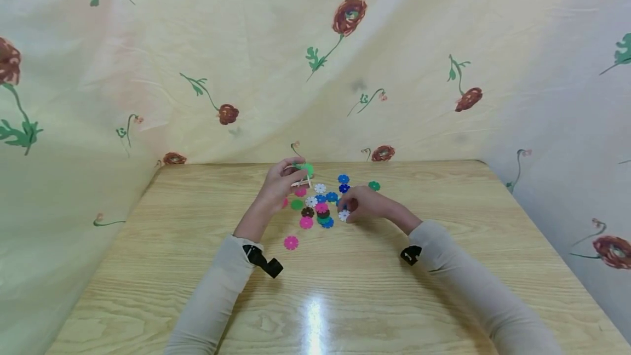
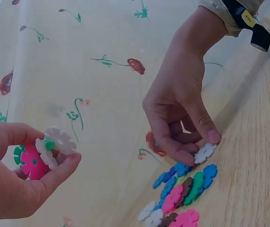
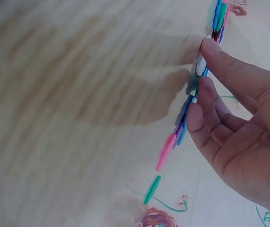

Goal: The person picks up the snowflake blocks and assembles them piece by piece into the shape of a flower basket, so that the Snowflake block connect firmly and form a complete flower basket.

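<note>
My left hand [image 1: 276, 186] is raised at the back of the table. Its thumb and fingers hold a small cluster of interlocking flower-shaped discs, with a pink disc [image 2: 33, 162], green pieces and a white disc [image 2: 61, 140] joined at angles. My right hand [image 1: 368, 203] is lower, at the right side of a loose spread of similar discs. Between its thumb and fingertips it pinches a white flower-shaped disc [image 2: 206, 152], close over the table and beside some blue discs. The right wrist view shows that white disc [image 3: 201, 64] almost edge-on at the fingertips.
Loose blue, white, brown, pink and green discs lie between the hands, some overlapping. A pink disc [image 1: 291, 242] lies apart toward the front, and a green disc [image 1: 374, 185] sits behind my right hand. A flowered cloth [image 1: 276, 70] hangs behind the wooden table [image 1: 197, 201].
</note>
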Action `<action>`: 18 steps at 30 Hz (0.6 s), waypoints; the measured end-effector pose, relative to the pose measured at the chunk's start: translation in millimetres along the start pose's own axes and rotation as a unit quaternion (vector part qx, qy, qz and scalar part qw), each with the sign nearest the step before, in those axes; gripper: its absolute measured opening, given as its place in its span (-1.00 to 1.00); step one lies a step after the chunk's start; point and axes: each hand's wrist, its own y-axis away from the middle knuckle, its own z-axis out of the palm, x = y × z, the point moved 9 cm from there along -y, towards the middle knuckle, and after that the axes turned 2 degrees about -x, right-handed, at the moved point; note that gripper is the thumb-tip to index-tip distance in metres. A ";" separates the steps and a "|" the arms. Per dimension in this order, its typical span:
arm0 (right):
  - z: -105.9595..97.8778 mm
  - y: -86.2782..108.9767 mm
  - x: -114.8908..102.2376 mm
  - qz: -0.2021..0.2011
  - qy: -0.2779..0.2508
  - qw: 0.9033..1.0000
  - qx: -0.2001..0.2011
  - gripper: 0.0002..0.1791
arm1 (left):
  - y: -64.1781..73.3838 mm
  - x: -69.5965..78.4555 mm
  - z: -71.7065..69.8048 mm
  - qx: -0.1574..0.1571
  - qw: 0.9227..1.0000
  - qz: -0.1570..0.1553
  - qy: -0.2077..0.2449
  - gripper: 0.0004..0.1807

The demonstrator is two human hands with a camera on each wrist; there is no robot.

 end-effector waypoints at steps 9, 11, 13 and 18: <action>1.0 -2.4 -0.9 -0.008 -0.034 0.999 0.007 -0.80 | -0.4 1.0 -3.4 0.015 0.999 0.004 -0.032 -0.69; -1.8 -2.1 -2.3 -0.013 -0.037 0.999 0.016 -0.83 | -0.4 1.7 -3.6 0.016 0.999 0.008 -0.034 -0.72; -7.3 -2.1 -4.5 -0.017 -0.048 0.998 0.033 -0.85 | -1.0 2.2 -3.8 0.017 0.999 0.011 -0.032 -0.73; -30.6 -2.9 -13.4 -0.021 -0.078 0.991 0.102 -0.84 | -1.8 3.6 -4.0 0.017 0.999 0.013 -0.026 -0.76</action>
